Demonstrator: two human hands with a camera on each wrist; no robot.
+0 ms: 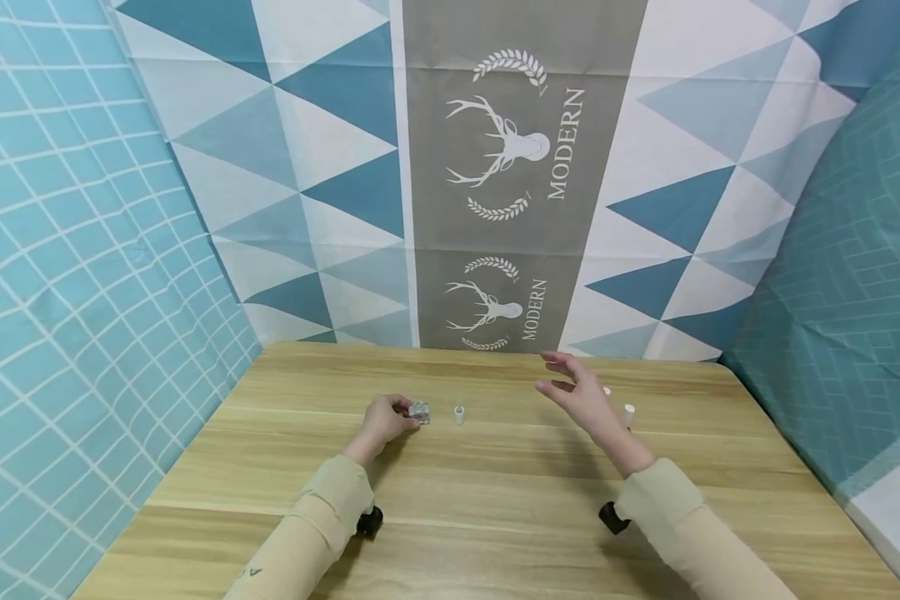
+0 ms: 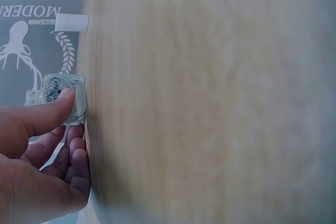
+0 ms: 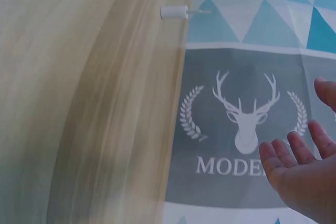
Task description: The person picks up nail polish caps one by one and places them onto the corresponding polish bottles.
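Note:
My left hand (image 1: 385,419) grips a small square clear glass nail polish bottle (image 1: 419,412) by its sides, low at the table. In the left wrist view, the thumb lies across the bottle (image 2: 79,100), which has dark speckles and a threaded neck. Right of it stands a white nail polish cap (image 1: 459,415); the wrist views show its thin brush stem (image 3: 199,12) pointing up. My right hand (image 1: 581,396) is raised above the table, fingers apart and slightly bent, holding nothing. In the right wrist view, the hand (image 3: 310,177) touches no object.
Beside the right wrist stands a white cylinder (image 1: 629,413), its lower part against a dark bit. Another small white piece (image 1: 607,390) shows behind the wrist, partly hidden. The wooden table (image 1: 450,517) ends at a patterned cloth (image 1: 487,167) at the back.

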